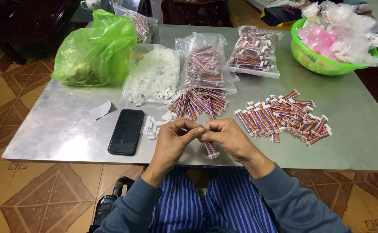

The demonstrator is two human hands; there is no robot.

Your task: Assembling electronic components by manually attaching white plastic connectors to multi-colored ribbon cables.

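Observation:
My left hand (176, 140) and my right hand (227, 137) meet fingertip to fingertip above the near edge of the metal table (59, 129). Between them they pinch a short multicoloured ribbon cable (211, 149), whose lower end with a white connector hangs below my right fingers. The upper end is hidden by my fingers. A loose heap of the same cables (197, 103) lies just beyond my hands. A second spread-out pile of cables with white connectors (286, 116) sits to the right. Small white plastic connectors (154, 126) are scattered by my left hand.
A black phone (126, 131) lies face up at left, a paper scrap (100, 110) beside it. Further back are a green plastic bag (96, 49), a clear bag of white connectors (154, 73), two clear bags of cables (204, 62) and a green basin of plastic bags (323, 64).

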